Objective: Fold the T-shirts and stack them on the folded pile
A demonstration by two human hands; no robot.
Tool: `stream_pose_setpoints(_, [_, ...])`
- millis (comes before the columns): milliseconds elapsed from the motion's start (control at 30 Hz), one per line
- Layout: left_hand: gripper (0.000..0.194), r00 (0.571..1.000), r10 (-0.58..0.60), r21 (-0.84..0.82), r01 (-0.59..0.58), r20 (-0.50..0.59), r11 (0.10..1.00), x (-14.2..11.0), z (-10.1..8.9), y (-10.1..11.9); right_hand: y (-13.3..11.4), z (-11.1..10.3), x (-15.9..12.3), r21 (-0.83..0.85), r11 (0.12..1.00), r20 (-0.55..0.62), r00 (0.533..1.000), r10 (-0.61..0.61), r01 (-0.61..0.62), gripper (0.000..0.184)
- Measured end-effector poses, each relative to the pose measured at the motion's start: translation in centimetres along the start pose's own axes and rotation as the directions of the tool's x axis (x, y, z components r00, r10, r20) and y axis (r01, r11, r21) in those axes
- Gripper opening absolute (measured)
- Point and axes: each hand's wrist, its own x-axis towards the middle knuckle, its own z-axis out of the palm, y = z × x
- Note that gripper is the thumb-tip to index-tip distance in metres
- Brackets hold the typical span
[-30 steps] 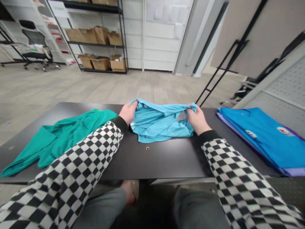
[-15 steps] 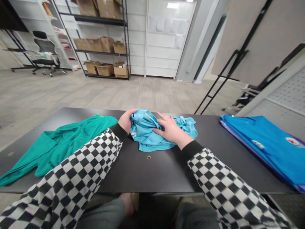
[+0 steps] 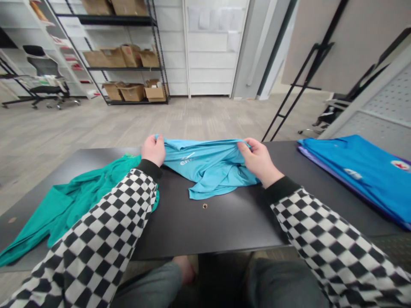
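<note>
Left hand: The left hand grasps the near-left corner of a light-blue T-shirt, its fingers curled closed over the fabric's upper edge. A green garment lies just beside this hand.

Right hand: The right hand pinches the same upper edge further along, with fingers and thumb clenched on the cloth. Its fingertips sit at the fold.

Light-blue T-shirt: It lies crumpled on the table between the two hands, its upper edge drawn taut from hand to hand. White lettering shows near the left hand, but the wording is too small to read. A loose fold hangs toward the person.

Table: The black tabletop bears all the garments and has a small round grommet hole just in front of the T-shirt.

Left of the table: The green garment lies spread out and partly under the left sleeve, a black-and-white checkered one with a black cuff.

Right of the table: A stack of folded blue shirts sits well apart from the right hand, with a purple garment beneath it.

Background: Cardboard boxes stand on black wire shelving.
</note>
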Motion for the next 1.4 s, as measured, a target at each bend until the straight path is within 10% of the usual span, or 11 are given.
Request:
stream_pose_setpoints(67, [0.015, 0.992, 0.129, 0.198, -0.13, 0.015, 0.972, -0.7, 0.2, 0.3, -0.7, 0.6, -0.5, 0.035, 0.999, 0.048, 0.999, -0.007, 0.006, 0.066])
stream_pose_setpoints(133, [0.046, 0.932, 0.305, 0.405, -0.36, 0.195, 0.841, -1.9, 0.8, 0.7, -1.3, 1.0, -1.1, 0.04, 0.999, 0.071, 0.998, 0.0, -0.003, 0.076])
stream_pose_setpoints(267, [0.078, 0.628, 0.263, 0.388, -0.702, 0.732, 0.597, -4.2, 2.3, 1.4, -1.9, 1.3, -1.7, 0.027, 1.0, 0.072, 0.997, 0.014, -0.016, 0.081])
stream_pose_setpoints(333, [0.08, 0.565, 0.14, 0.405, -0.722, 0.813, 0.561, -4.7, 2.8, 1.5, -1.9, 1.0, -1.6, 0.015, 1.0, 0.05, 0.999, -0.005, 0.005, 0.08])
stream_pose_setpoints(533, [0.046, 0.663, 0.214, 0.498, -0.703, 0.717, 0.508, -3.9, 2.4, 2.0, -1.3, -0.9, -1.1, -0.056, 0.996, 0.102, 0.992, -0.069, 0.075, 0.059])
stream_pose_setpoints(767, [0.027, 0.75, 0.407, 0.215, -0.576, 0.521, 0.788, -2.9, 0.9, 2.2, 0.1, -2.3, 0.7, 0.035, 0.998, -0.017, 0.999, -0.051, 0.052, 0.045])
stream_pose_setpoints(933, [0.031, 0.876, 0.3, 0.07, -0.35, 0.376, 0.934, -2.7, 1.0, 1.7, 0.6, -2.3, 1.5, 0.231, 0.972, -0.097, 0.993, 0.07, -0.046, 0.054])
stream_pose_setpoints(1400, [0.029, 0.923, 0.309, -0.039, -0.308, 0.228, 0.951, -2.3, 2.2, 1.2, 1.4, -2.3, 2.0, 0.278, 0.961, -0.17, 0.984, 0.061, -0.011, 0.056])
